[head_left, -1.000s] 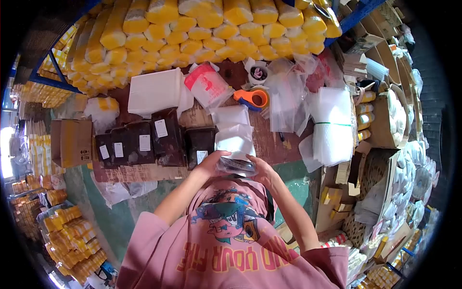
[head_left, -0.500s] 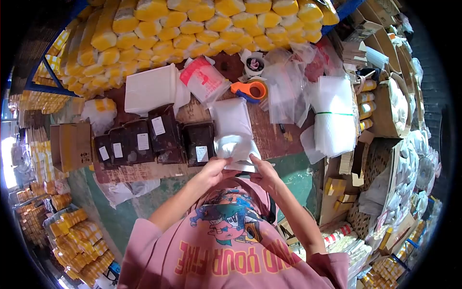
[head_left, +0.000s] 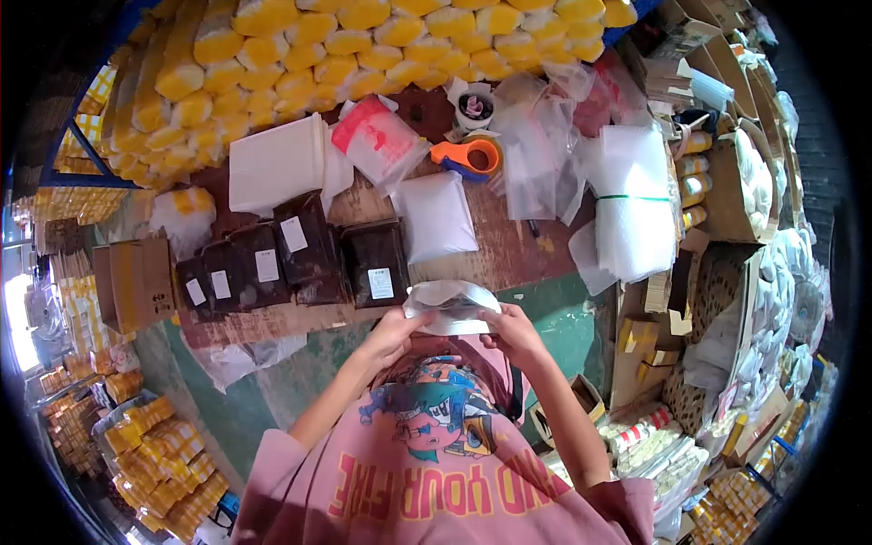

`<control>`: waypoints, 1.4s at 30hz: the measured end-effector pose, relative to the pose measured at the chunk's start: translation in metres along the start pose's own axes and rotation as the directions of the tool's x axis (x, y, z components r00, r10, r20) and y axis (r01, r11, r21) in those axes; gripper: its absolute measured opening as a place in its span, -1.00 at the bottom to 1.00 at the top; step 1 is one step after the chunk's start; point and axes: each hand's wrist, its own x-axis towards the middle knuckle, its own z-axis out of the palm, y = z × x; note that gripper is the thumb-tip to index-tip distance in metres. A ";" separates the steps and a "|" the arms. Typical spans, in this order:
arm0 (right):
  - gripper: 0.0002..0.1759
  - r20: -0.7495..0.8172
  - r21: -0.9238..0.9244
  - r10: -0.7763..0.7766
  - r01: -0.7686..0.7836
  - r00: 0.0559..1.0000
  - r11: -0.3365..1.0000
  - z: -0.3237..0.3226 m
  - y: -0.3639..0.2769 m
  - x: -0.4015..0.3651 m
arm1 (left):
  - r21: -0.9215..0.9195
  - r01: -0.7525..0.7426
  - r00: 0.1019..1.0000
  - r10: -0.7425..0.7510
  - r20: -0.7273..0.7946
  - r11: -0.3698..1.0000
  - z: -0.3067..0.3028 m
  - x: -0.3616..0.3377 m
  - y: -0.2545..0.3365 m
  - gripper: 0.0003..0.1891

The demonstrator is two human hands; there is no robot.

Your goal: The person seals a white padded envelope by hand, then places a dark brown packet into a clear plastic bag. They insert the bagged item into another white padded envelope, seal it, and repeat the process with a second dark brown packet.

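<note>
A silvery white pouch (head_left: 451,304) is held in front of the shirt, just off the table's near edge, and its top looks parted. My left hand (head_left: 392,331) grips its left side, and my right hand (head_left: 514,332) grips its right side. Beyond it, a filled white packet (head_left: 437,216) lies on the table (head_left: 509,259). Left of that packet sits a dark packet with a white label (head_left: 373,263), with several more dark labelled packets (head_left: 263,263) further left.
An orange and blue tape dispenser (head_left: 467,157), a red and white bag (head_left: 379,143) and a white stack (head_left: 277,168) lie further back. Bubble wrap sheets (head_left: 633,213) are at the right, a cardboard box (head_left: 134,283) at the left. Yellow-white packages (head_left: 309,54) are piled behind.
The silvery pouch has come away from the white packet, towards the shirt, and its top has widened. Both hands moved with it, and the white packet now shows whole on the table.
</note>
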 end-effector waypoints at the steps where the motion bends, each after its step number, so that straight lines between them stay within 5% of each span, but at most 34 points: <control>1: -0.87 -0.020 0.000 -0.005 0.005 1.000 1.000 -0.003 0.003 0.006 | -0.012 0.021 1.000 -0.021 0.007 1.000 -0.001 0.004 0.000 -0.66; 5: -0.81 -0.030 -0.030 -0.020 0.020 0.999 0.999 -0.015 0.010 0.015 | 0.124 0.063 0.998 -0.063 0.001 0.990 -0.015 0.013 -0.002 -0.64; 6: -0.79 -0.014 -0.073 -0.016 0.015 1.000 0.997 -0.016 0.010 0.012 | 0.389 -0.024 0.998 0.046 -0.049 0.921 -0.013 0.011 0.004 -0.60; 9: -0.71 -0.003 -0.247 -0.046 0.044 0.999 0.968 -0.024 0.017 0.011 | 0.972 -0.032 0.891 0.448 -0.077 0.232 -0.005 -0.006 0.014 -0.62; 10: -0.70 -0.020 -0.348 -0.066 0.055 0.998 0.936 -0.027 0.021 0.011 | 0.964 -0.036 0.876 0.473 -0.095 0.262 0.003 -0.012 0.020 -0.68; 13: -0.69 -0.089 -0.598 -0.166 0.081 0.982 0.798 -0.019 0.012 -0.005 | 0.997 -0.050 0.791 0.607 0.073 -0.056 0.007 -0.012 0.008 -0.77; 15: -0.72 -0.097 -0.689 -0.229 0.100 0.969 0.718 -0.018 0.007 -0.013 | 0.995 -0.096 0.800 0.596 0.070 0.012 0.012 -0.016 0.007 -0.80; 17: -0.74 -0.149 -0.587 -0.224 0.096 0.963 0.804 -0.022 0.014 -0.012 | 0.974 -0.153 0.824 0.565 0.031 0.170 0.010 -0.021 0.011 -0.78; 18: -0.75 -0.174 -0.532 -0.220 0.096 0.960 0.841 -0.024 0.018 -0.011 | 0.918 -0.155 0.873 0.485 -0.045 0.364 0.008 -0.025 0.014 -0.74; 22: -0.72 -0.130 -0.300 -0.111 0.067 0.985 0.952 -0.038 0.035 -0.014 | 0.883 -0.056 0.961 0.266 -0.080 0.467 -0.002 -0.044 0.031 -0.61; 25: -0.71 -0.112 -0.224 -0.125 0.097 0.986 0.970 -0.043 0.050 -0.017 | 0.988 -0.149 0.952 0.274 0.137 0.023 0.003 -0.041 0.031 -0.48; 26: -0.70 -0.099 -0.226 -0.177 0.151 0.979 0.962 -0.045 0.056 -0.016 | 0.930 -0.362 0.856 0.374 0.357 -0.059 -0.002 -0.028 0.020 -0.41; 29: -0.71 -0.042 -0.152 -0.160 0.152 0.986 0.977 -0.042 0.049 -0.019 | 0.812 -0.530 0.701 0.412 0.582 -0.247 0.000 0.017 -0.021 -0.48; 31: -0.74 -0.011 -0.109 -0.101 0.099 0.995 0.989 -0.036 0.039 -0.022 | 0.816 -0.527 0.760 0.298 0.577 -0.238 0.021 0.021 -0.023 -0.55; 32: -0.76 -0.014 -0.212 -0.157 0.150 0.988 0.966 -0.041 0.044 -0.017 | 0.822 -0.460 0.802 0.241 0.547 -0.335 0.018 0.033 -0.035 -0.66; 35: -0.79 -0.027 -0.403 -0.287 0.252 0.958 0.880 -0.057 0.066 0.000 | 0.857 -0.412 0.866 0.158 0.474 -0.310 0.020 0.042 -0.042 -0.75; 38: -0.81 -0.098 -0.375 -0.293 0.238 0.951 0.896 -0.049 0.061 -0.001 | 0.832 -0.419 0.790 0.307 0.532 -0.363 0.033 0.034 -0.031 -0.88; 42: -0.83 -0.060 -0.558 -0.524 0.407 0.849 0.723 -0.041 0.055 0.003 | 0.844 -0.472 0.732 0.421 0.536 -0.254 0.031 0.035 -0.022 -0.90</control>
